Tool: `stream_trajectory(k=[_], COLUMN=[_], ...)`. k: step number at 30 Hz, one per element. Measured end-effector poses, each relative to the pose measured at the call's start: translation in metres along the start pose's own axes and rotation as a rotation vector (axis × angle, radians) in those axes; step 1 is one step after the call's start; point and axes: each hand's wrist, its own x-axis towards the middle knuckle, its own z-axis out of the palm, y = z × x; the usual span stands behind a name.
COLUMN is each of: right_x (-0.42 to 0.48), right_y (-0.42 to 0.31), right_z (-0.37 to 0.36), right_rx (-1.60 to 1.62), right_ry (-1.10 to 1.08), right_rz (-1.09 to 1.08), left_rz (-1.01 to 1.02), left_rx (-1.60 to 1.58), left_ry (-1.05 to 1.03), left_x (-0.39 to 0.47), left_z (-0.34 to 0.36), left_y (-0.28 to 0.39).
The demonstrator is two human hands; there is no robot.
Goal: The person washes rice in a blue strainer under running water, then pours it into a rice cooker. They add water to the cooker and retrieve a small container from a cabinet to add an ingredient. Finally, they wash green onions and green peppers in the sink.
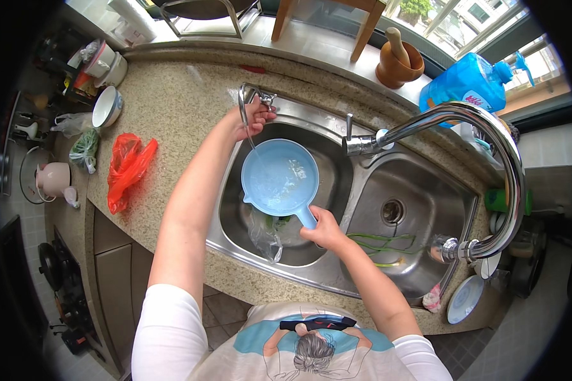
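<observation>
A blue plastic dipper (279, 176) is over the left basin (331, 166) of a steel double sink, its handle held in my right hand (325, 227). Water from a thin curved metal spout (242, 107) runs into it. My left hand (257, 119) is at the small tap (268, 99) behind that spout, fingers bent; whether they touch its knob is unclear. Under the dipper, a clear plastic bag (265, 238) with something green beside it lies in the left basin. Green onion stalks (381, 245) lie in the right basin.
A large chrome faucet (498, 128) arches over the right basin. On the left counter are a red plastic bag (127, 171), a bowl (107, 107) and bagged greens (84, 147). A wooden mortar (398, 66) and a blue pump bottle (467, 88) stand by the window. Plates (465, 299) rest at right.
</observation>
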Motion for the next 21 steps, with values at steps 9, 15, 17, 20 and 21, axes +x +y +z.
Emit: stream_trajectory(k=[9,15,17,20,21], right_x=[0.014,0.010,0.005,-0.008,-0.014], right_y=[-0.012,-0.005,-0.003,-0.004,-0.007], right_z=[-0.019,-0.021,-0.021,-0.018,-0.018], right_rx=[-0.032,-0.012,0.000,0.064,0.116], right_ry=[0.037,0.024,0.009,-0.039,-0.058], right_rz=[-0.032,0.027,0.052,0.093,0.117], left_rz=[0.065,0.185,0.233,0.282,0.303], left_rx=[-0.021,0.162,0.307,0.415,0.433], left_ry=[0.011,0.274,0.431,0.443,0.425], left_x=[0.010,0.018,0.018,0.018,0.017], left_z=[-0.006,0.008,0.022,0.018,0.016], left_y=[-0.005,-0.004,-0.003,-0.005,-0.004])
